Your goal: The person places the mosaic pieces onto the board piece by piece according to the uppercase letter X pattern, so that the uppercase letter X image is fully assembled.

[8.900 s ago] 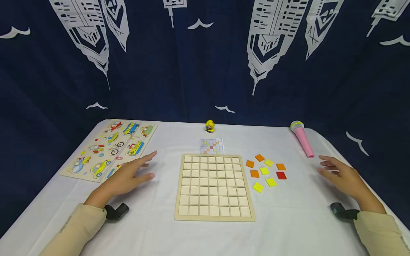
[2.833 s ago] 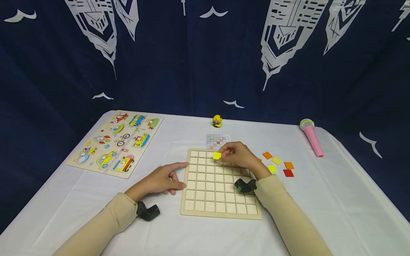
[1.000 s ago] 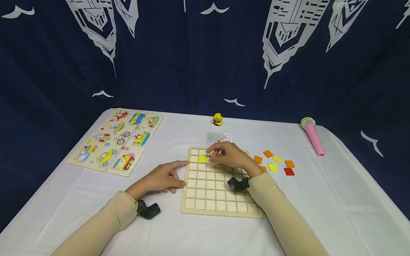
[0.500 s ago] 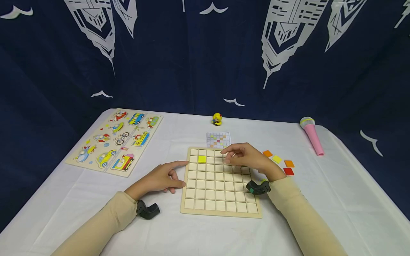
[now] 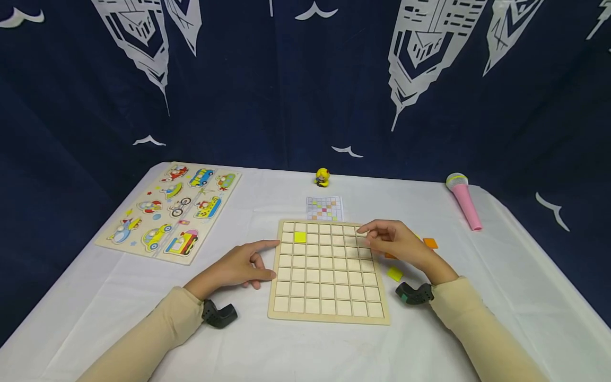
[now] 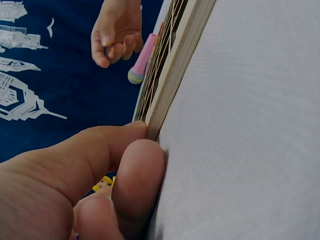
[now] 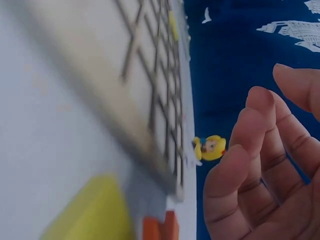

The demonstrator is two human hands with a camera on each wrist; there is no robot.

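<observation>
Right hand point(image 5: 401, 247) off yellow tile point(image 5: 300, 237)

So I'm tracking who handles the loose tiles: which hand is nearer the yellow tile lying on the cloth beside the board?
Right. The right hand hovers just above and behind the yellow tile; the left hand rests against the board's opposite edge.

Yellow tile point(image 5: 300, 237) now seated in wooden grid board point(image 5: 328, 307), right hand point(image 5: 398, 245) empty, drawn back toward loose tiles point(image 5: 394, 274) at board's right edge
</observation>
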